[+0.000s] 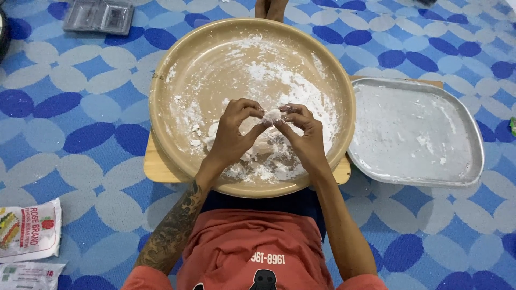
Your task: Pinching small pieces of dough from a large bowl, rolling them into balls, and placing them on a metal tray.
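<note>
A person sits on the floor and looks down at both hands. The left hand (232, 131) and the right hand (305, 131) meet over a big round tan bowl (161, 102). Between them is a small white lump of dough (272, 115). The fingertips of both hands pinch this lump, one hand from each side. The fingers are bent and close together, not spread. The lump is in the air, just above the middle of the bowl.

The inside of the bowl has white flour powder (279, 80) all over it, and more small white bits of dough (258, 169) lie near the bottom edge, under the hands. The bowl sits on a flat pale wooden board (157, 167) that peeks out under it on both sides.

Just beside the bowl, on the right, is a grey metal tray with round corners (473, 129). It is dusted white too.

At the top left lies a clear plastic tray with little boxes in it (99, 16). At the bottom left lie two white paper packets (29, 236). Everything is on a blue mat with white and dark blue shapes (80, 107). The person wears an orange-red shirt (242, 241), and the left arm has dark drawings on it.
</note>
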